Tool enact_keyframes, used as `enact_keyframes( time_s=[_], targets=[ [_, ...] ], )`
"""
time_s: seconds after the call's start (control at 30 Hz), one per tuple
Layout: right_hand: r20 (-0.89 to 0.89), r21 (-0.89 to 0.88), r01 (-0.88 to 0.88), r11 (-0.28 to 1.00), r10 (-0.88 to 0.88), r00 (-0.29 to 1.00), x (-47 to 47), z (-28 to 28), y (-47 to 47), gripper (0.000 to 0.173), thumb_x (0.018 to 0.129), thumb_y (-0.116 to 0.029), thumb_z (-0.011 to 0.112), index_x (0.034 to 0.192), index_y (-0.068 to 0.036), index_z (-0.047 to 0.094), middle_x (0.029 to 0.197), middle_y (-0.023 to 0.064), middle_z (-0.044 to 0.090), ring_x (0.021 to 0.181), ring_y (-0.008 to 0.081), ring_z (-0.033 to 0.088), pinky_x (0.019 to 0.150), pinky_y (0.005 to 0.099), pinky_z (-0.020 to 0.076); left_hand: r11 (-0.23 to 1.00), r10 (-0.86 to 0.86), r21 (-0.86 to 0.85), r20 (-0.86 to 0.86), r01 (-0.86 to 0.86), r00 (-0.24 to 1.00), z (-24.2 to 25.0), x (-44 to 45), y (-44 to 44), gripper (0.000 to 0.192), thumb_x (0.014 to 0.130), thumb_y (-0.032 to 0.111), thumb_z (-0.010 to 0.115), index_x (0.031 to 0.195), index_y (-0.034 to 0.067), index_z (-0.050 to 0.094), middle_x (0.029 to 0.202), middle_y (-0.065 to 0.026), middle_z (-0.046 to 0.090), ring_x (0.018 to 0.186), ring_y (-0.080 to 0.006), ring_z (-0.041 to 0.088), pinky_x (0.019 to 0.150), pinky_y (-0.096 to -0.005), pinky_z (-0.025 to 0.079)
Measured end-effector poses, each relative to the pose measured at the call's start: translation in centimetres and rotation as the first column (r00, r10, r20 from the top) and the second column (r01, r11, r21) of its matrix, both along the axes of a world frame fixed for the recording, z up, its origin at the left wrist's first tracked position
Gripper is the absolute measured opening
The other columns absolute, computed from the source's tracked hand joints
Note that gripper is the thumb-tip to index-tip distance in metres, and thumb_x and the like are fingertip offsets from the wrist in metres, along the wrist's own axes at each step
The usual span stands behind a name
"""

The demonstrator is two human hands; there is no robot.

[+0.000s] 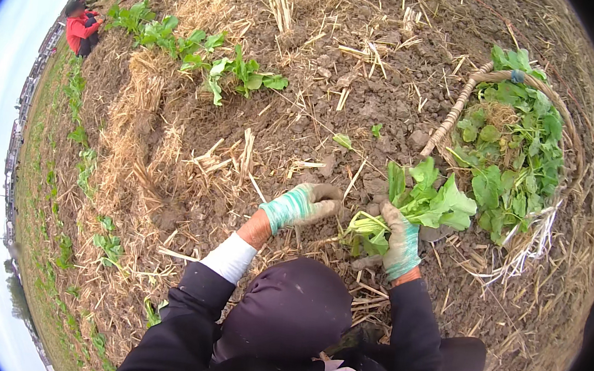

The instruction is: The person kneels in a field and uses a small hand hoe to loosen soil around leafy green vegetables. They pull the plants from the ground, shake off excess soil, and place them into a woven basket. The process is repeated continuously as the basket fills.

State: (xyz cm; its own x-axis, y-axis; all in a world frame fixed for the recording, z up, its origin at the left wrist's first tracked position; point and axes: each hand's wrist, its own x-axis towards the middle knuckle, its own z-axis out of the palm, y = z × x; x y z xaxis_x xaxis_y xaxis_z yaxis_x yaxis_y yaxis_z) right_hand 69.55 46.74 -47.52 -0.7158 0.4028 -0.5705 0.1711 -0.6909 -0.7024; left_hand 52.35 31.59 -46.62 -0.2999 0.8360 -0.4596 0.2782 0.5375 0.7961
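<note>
My right hand, in a soiled green-and-white work glove, grips a small bunch of leafy green seedlings. The pale stems and roots point left and the broad leaves spread to the right. Left of the bunch, my left hand wears a matching glove and hovers over the soil with thumb and fingers slightly apart, holding nothing that I can see. A basket with a wrapped, curved handle stands on the ground to the right. Inside it lies a heap of green leafy plants, with white plastic strips at its near side.
Cloddy soil strewn with straw surrounds me. A row of green plants runs across the upper left, and more rows line the far left. A person in a red top crouches at the far upper left. My bent knee is below my hands.
</note>
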Motion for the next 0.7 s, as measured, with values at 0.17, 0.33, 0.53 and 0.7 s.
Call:
enact_keyframes(
  time_s=[0.17,0.33,0.53,0.7],
  targets=[
    [-0.173,0.139,0.159,0.977,-0.134,0.976,-5.9,-1.1,-1.2,0.033,0.094,-0.027,0.05,0.116,-0.003,0.057,0.101,0.0029,0.061,0.089,0.0123,0.059,0.079,0.0295,0.0498,0.909,-0.117,-0.342,-0.76,-0.241,0.639,-5.3,-7.6,-0.8,0.073,0.08,0.046,0.059,0.136,0.005,0.037,0.14,-0.018,0.037,0.129,-0.0363,0.035,0.105,-0.0452,0.031],
    [-0.024,0.212,0.146,0.966,-0.144,0.989,-10.6,-3.4,-2.1,0.03,0.093,-0.022,0.053,0.112,0.0,0.059,0.097,0.0039,0.063,0.089,0.0112,0.058,0.081,0.0269,0.0481,0.74,-0.281,-0.656,-0.502,-0.148,0.818,-7.4,-13.5,0.7,0.111,0.064,0.068,0.066,0.143,0.003,0.022,0.151,-0.0181,0.015,0.138,-0.0374,0.016,0.109,-0.0492,0.024],
    [0.033,0.391,0.064,0.918,-0.083,0.996,-18.4,-4.1,-3.6,0.02,0.091,-0.02,0.058,0.095,-0.001,0.063,0.088,-0.0015,0.06,0.078,0.0084,0.053,0.073,0.0259,0.046,0.747,-0.312,-0.659,-0.465,-0.089,0.829,-8.2,-16.4,1.1,0.103,0.06,0.064,0.071,0.135,0.001,0.038,0.14,-0.0187,0.039,0.125,-0.0406,0.04,0.098,-0.0486,0.04],
    [-0.107,0.468,0.232,0.853,-0.206,0.973,-21.2,-3.6,-3.5,0.02,0.085,-0.011,0.064,0.099,-0.001,0.055,0.09,0.0012,0.06,0.075,0.0102,0.056,0.066,0.0258,0.0471,0.742,-0.298,-0.662,-0.465,-0.104,0.834,-8.7,-15.2,0.8,0.064,0.071,0.028,0.074,0.127,0.012,0.048,0.126,-0.0115,0.055,0.118,-0.0346,0.05,0.092,-0.048,0.044]
  ],
)
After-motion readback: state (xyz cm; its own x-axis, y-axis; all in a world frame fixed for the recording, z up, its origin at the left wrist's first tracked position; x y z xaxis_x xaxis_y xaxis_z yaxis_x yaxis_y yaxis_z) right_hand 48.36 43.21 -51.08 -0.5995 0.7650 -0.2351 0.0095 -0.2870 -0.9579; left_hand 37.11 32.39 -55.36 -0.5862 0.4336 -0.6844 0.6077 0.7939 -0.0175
